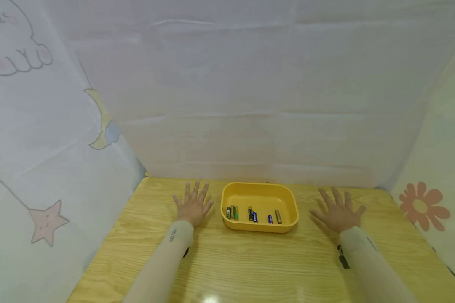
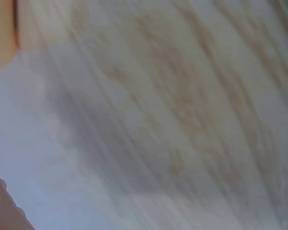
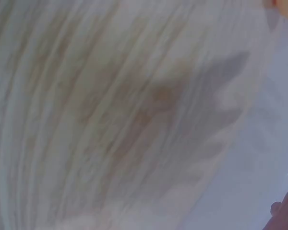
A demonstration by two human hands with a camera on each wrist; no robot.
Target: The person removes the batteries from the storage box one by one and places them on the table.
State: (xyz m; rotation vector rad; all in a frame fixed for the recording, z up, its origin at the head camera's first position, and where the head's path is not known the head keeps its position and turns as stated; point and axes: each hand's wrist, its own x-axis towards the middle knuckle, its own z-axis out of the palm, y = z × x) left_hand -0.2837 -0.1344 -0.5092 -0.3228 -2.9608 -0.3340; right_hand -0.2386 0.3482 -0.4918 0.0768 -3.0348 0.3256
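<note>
A yellow plastic basin (image 1: 259, 227) stands toward the back of the wooden table, between the two hands. Several small batteries lie in it: a green group at the left, a dark one (image 1: 250, 213) and a blue one (image 1: 255, 216) near the middle, another blue one (image 1: 270, 219), and a brownish one (image 1: 278, 216) at the right. To the basin's left, the left hand (image 1: 192, 209) has its fingers spread and holds nothing. The right hand (image 1: 339, 213), also with spread fingers, is right of the basin, apart from it. Only bits of fingers show in both wrist views.
The light wooden table (image 1: 242, 269) reaches back to a pale hanging sheet (image 1: 250, 105). Printed sheets flank it, with a star (image 1: 48, 222) at the left and a flower (image 1: 421, 206) at the right. A dark strap (image 1: 342, 256) hangs by the right wrist.
</note>
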